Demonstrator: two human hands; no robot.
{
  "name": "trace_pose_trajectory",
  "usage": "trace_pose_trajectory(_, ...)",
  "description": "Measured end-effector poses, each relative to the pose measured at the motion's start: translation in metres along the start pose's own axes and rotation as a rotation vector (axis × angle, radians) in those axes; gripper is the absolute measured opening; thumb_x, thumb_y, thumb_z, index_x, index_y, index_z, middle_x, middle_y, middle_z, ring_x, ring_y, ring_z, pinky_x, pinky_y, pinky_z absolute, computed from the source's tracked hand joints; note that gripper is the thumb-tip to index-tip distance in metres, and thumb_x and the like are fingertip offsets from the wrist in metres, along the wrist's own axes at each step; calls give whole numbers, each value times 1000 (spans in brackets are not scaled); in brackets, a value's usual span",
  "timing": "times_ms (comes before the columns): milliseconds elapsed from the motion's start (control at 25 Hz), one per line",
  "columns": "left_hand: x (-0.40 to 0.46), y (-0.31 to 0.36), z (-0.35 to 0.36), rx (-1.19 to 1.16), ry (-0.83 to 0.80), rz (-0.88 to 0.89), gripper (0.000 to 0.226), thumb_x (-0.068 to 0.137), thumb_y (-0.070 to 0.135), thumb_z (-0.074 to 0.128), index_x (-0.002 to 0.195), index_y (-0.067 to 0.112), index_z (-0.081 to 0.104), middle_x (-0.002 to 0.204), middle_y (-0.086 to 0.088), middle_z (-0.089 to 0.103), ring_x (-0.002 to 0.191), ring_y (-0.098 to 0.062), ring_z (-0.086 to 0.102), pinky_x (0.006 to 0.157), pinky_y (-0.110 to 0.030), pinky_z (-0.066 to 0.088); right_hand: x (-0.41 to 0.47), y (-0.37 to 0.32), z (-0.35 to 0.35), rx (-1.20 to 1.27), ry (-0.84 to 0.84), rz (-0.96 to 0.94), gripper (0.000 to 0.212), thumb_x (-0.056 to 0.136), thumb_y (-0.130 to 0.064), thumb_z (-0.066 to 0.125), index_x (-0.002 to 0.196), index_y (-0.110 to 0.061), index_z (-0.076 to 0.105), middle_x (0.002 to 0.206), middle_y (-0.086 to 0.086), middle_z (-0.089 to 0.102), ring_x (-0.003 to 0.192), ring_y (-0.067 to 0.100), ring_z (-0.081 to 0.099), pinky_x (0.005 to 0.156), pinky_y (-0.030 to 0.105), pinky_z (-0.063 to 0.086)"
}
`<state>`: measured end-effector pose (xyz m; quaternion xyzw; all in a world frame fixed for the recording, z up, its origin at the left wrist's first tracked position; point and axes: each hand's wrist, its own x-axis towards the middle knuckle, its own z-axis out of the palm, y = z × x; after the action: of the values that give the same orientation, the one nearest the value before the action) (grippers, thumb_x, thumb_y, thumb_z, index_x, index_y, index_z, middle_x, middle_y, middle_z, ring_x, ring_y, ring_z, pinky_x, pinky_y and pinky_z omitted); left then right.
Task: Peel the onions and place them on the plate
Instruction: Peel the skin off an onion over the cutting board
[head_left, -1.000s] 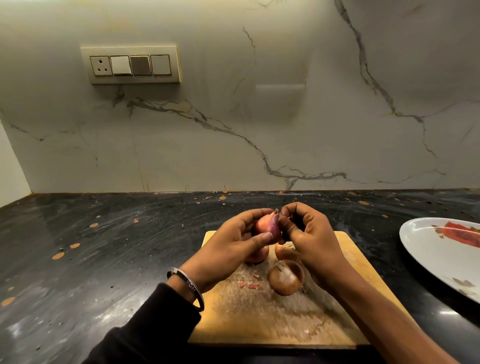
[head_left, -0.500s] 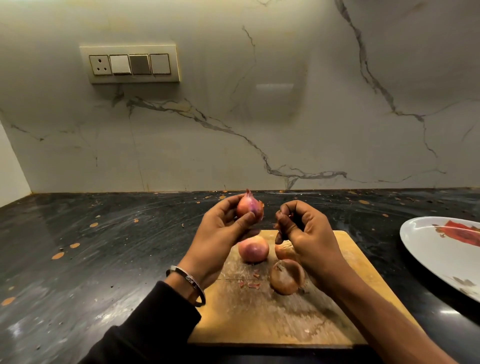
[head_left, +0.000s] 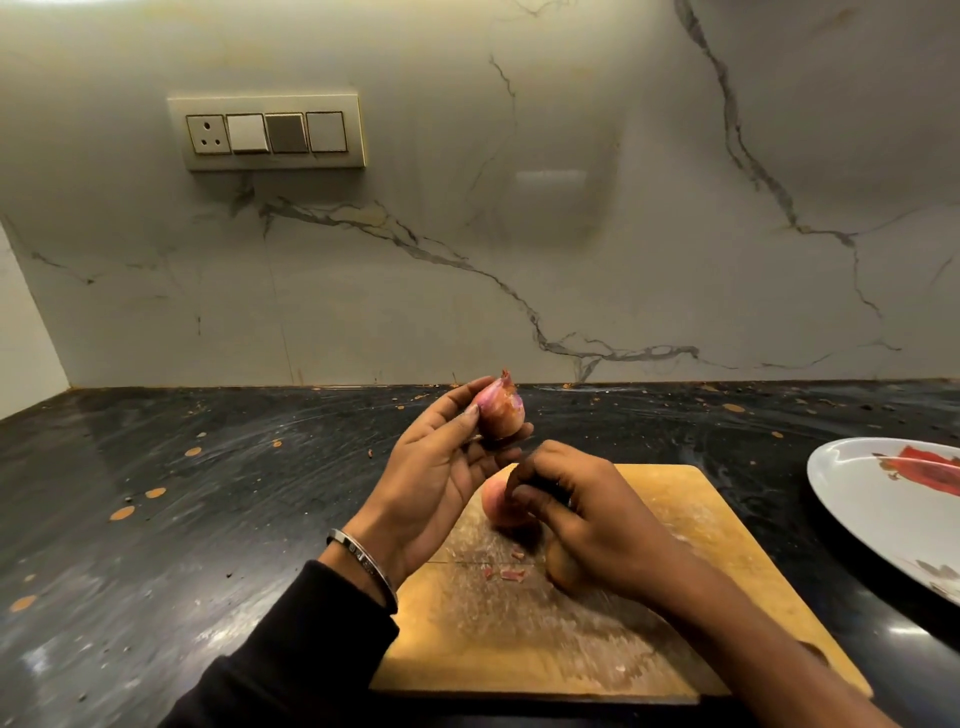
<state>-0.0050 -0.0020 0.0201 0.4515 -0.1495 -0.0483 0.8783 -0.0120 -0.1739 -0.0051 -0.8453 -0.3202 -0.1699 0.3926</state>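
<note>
My left hand (head_left: 436, 478) holds a small, partly peeled pink onion (head_left: 500, 410) up at its fingertips, above the far edge of the wooden cutting board (head_left: 519, 639). My right hand (head_left: 592, 519) hovers low over the board with its fingers curled; nothing shows in them. Its fingertips are right beside a pale pink onion (head_left: 493, 506) lying on the board. A brown-skinned onion (head_left: 562, 570) sits mostly hidden under my right palm. Small peel scraps (head_left: 511, 573) lie on the board. The white plate (head_left: 857, 499) is at the right edge with red scraps on it.
The board rests on a black speckled countertop (head_left: 208, 493) that runs back to a marble wall. A switch panel (head_left: 267, 132) is mounted on the wall at upper left. The plate extends past the right edge of the frame.
My left hand has lifted the onion up and away from my right hand. My right hand has dropped toward the board, covering the brown onions.
</note>
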Motion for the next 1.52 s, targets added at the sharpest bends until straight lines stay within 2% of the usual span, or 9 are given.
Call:
trace_pose_trajectory(120, 0, 2, -1, 10, 34, 2, 32, 101, 12, 38, 121, 9, 63, 117, -19, 69, 101, -38, 69, 78, -38, 61, -1, -1, -1, 25, -7, -37, 22, 88, -14, 74, 82, -34, 68, 88, -15, 65, 87, 8, 64, 75, 25, 50)
trace_pose_trajectory(240, -1, 1, -1, 84, 17, -2, 32, 103, 14, 36, 123, 11, 61, 121, -20, 67, 93, -34, 70, 70, -33, 61, 0, 3, -8, 60, 254, 11, 16, 86, -14, 76, 88, -28, 69, 85, -14, 69, 85, 8, 66, 74, 24, 52)
trace_pose_trajectory(360, -4, -1, 2, 187, -39, -25, 31, 97, 24, 45, 119, 12, 63, 118, -21, 67, 84, -28, 69, 63, -29, 57, 3, 4, -12, 293, 395, 115, 24, 86, -18, 75, 108, -24, 68, 93, -9, 71, 91, 9, 69, 79, 22, 57)
trace_pose_trajectory(560, -6, -1, 3, 300, -166, -82, 47, 84, 18, 63, 130, 15, 57, 111, -13, 71, 90, -22, 70, 73, -31, 60, 4, 2, -13, 474, 384, 136, 31, 79, -26, 75, 110, -20, 72, 100, -5, 76, 95, 10, 72, 78, 22, 56)
trace_pose_trajectory(760, -7, 0, 4, 244, -151, -93, 42, 86, 24, 55, 125, 10, 59, 113, -20, 70, 97, -30, 69, 69, -28, 59, 3, 3, -15, 532, 418, 138, 28, 71, -24, 77, 99, -21, 74, 97, -3, 77, 94, 11, 73, 83, 24, 58)
trace_pose_trajectory(880, -7, -1, 4, 249, -172, -87, 43, 88, 26, 55, 128, 12, 57, 111, -19, 69, 93, -28, 69, 69, -29, 59, 4, 6, -14, 546, 451, 132, 19, 76, -14, 76, 94, -15, 71, 94, 2, 76, 92, 14, 72, 82, 26, 58)
trace_pose_trajectory(1120, -6, -2, 3, 345, -137, -69, 42, 90, 34, 48, 123, 12, 61, 96, -12, 70, 77, -21, 68, 63, -25, 56, 3, 0, -12, 494, 360, 105, 28, 76, -19, 76, 102, -26, 72, 100, -6, 76, 98, 11, 71, 85, 25, 58)
trace_pose_trajectory(1400, -9, -2, 4, 509, -180, -18, 44, 82, 29, 63, 126, 21, 59, 98, -6, 70, 76, -12, 61, 63, -22, 50, 2, 3, -14, 517, 365, 117, 32, 74, -23, 77, 105, -25, 72, 102, -3, 75, 99, 14, 71, 85, 29, 59)
trace_pose_trajectory(1520, -9, -1, 4, 464, -187, -43, 42, 86, 31, 57, 128, 24, 56, 100, -8, 70, 70, -13, 58, 60, -23, 48, 2, 4, -15, 544, 362, 99, 28, 80, -14, 74, 108, -19, 73, 102, 0, 76, 97, 16, 72, 79, 25, 58)
